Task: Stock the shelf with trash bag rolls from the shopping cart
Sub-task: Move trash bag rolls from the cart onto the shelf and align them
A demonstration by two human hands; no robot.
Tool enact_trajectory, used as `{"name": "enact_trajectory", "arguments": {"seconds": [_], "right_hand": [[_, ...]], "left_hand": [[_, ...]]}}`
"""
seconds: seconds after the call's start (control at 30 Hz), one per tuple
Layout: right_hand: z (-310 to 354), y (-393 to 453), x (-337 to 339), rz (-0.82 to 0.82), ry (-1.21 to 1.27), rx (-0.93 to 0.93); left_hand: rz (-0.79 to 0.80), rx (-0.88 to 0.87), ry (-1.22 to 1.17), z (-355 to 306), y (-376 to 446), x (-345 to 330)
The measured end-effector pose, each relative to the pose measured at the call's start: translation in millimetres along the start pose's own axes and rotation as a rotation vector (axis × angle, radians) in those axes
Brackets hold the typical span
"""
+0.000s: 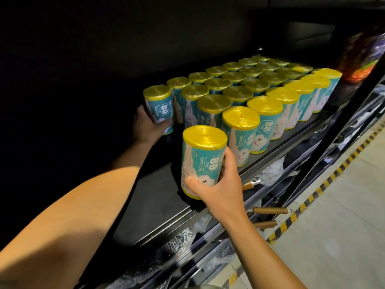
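Several yellow-topped trash bag rolls with teal labels [239, 90] stand upright in rows on a black shelf [158, 197]. My left hand [146, 126] reaches deep into the shelf and grips one roll [159, 107] at the left end of the back rows, its base at the shelf surface. My right hand [218, 184] holds another roll [203, 157] upright near the shelf's front edge, just left of the front row, fingers curled round its lower half. The shopping cart is out of view.
Left of the rows the shelf surface is bare and dark. Lower shelves hold plastic-wrapped goods [270, 170] and wooden-handled tools [268, 210]. Colourful packages [360, 57] sit at the far right. A yellow-black striped line [312, 197] runs along the tiled floor.
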State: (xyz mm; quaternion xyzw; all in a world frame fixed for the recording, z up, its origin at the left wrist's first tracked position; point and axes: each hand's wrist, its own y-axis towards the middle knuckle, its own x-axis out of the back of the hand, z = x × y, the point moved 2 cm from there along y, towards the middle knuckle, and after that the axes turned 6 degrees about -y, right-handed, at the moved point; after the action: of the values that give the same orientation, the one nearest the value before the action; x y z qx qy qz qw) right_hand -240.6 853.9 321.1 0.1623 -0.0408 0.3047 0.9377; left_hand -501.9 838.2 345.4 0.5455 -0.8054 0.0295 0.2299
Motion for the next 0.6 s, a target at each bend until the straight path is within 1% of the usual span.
{"name": "enact_trajectory", "arguments": {"seconds": [0.07, 0.17, 0.27, 0.37, 0.43, 0.5, 0.6], "right_hand": [[0, 8, -5, 0.045, -0.032, 0.016], [-1, 20, -11, 0.113, -0.077, 0.03], [-2, 29, -15, 0.2, -0.122, 0.065], [-6, 36, -18, 0.248, -0.181, 0.095], [-8, 34, -19, 0.21, -0.251, 0.106], [-6, 24, -16, 0.138, -0.343, 0.119], [0, 10, -11, 0.032, -0.406, 0.183]], "left_hand": [[0.026, -0.006, 0.021, 8, -13, 10], [0.087, -0.037, 0.232, 5, -54, 30], [0.135, -0.013, 0.399, 7, -89, 46], [0.197, -0.056, 0.557, 6, -126, 61], [0.224, -0.073, 0.657, 9, -152, 69], [0.23, -0.12, 0.765, 12, -174, 71], [0.188, -0.172, 0.87, 18, -195, 74]]}}
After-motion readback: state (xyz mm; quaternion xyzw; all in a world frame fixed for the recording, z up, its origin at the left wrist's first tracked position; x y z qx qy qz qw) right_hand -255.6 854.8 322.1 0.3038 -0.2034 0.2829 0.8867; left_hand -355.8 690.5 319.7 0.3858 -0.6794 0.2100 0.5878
